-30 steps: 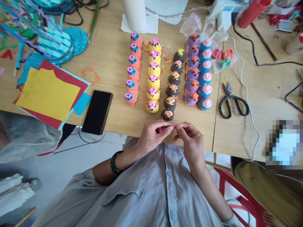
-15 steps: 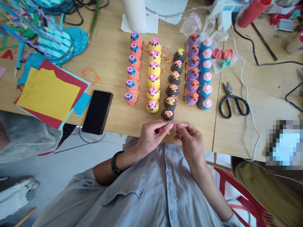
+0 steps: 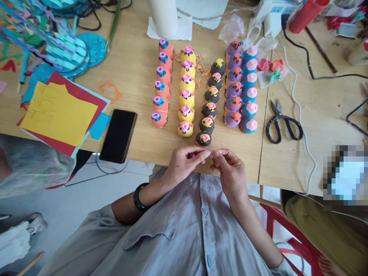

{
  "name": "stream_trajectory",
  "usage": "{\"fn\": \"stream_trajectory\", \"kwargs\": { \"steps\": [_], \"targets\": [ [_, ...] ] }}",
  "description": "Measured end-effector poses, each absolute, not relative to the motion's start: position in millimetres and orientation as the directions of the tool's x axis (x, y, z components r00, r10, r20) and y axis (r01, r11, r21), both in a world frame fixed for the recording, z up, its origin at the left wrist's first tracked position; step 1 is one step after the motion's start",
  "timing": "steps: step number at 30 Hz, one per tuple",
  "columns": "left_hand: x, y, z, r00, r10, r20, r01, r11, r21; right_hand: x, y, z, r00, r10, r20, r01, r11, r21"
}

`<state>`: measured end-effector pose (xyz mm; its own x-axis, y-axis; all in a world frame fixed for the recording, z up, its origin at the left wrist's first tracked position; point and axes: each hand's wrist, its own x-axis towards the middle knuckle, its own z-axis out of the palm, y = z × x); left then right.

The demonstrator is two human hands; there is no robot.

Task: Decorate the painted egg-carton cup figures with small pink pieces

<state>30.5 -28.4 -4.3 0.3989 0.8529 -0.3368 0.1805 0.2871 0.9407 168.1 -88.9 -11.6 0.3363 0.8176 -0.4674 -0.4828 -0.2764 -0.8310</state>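
My left hand (image 3: 184, 163) and my right hand (image 3: 228, 170) meet at the near table edge, fingertips pinched together on a small piece of pink clay (image 3: 211, 153); a pink bit also shows under my left fingers. Just beyond them stand several rows of painted clay figures: orange ones (image 3: 161, 82), yellow ones (image 3: 186, 92), black ones (image 3: 209, 103), purple ones (image 3: 233, 82) and blue ones with pink tops (image 3: 249, 90). The nearest figure is a black one (image 3: 204, 138), a short way from my fingertips.
A black phone (image 3: 118, 136) lies at the table edge on the left, beside stacked coloured paper (image 3: 59, 115). Black scissors (image 3: 281, 124) and a white cable (image 3: 300, 122) lie on the right. Bags with clay scraps (image 3: 268, 69), a white roll (image 3: 163, 17) and woven blue paper (image 3: 67, 51) sit farther back. Other people sit at both sides.
My hands have stayed at the table edge; the fingertips have shifted slightly around the pink clay. The figures have not moved.
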Motion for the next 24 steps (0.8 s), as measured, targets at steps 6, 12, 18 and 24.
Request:
{"fn": "stream_trajectory", "kwargs": {
  "steps": [6, 12, 18, 24],
  "targets": [
    [28.9, -31.8, -5.9, 0.397, 0.852, -0.341, 0.145, 0.309, 0.940, 167.9, -87.6, -10.2, 0.365, 0.798, -0.480, -0.509, -0.261, -0.820],
    [31.7, -30.4, -8.9, 0.383, 0.885, -0.264, 0.197, 0.201, 0.960, 167.0, -86.2, -12.4, 0.359, 0.814, -0.456, -0.496, -0.248, -0.832],
    [31.1, -28.4, -8.7, 0.386, 0.881, -0.274, 0.182, 0.218, 0.959, 167.9, -88.5, -15.2, 0.362, 0.841, -0.402, -0.414, -0.242, -0.878],
    [31.3, -30.4, -12.6, 0.463, 0.752, -0.470, -0.015, 0.537, 0.844, 168.6, -87.7, -16.0, 0.362, 0.837, -0.410, -0.428, -0.242, -0.871]
  ]
}}
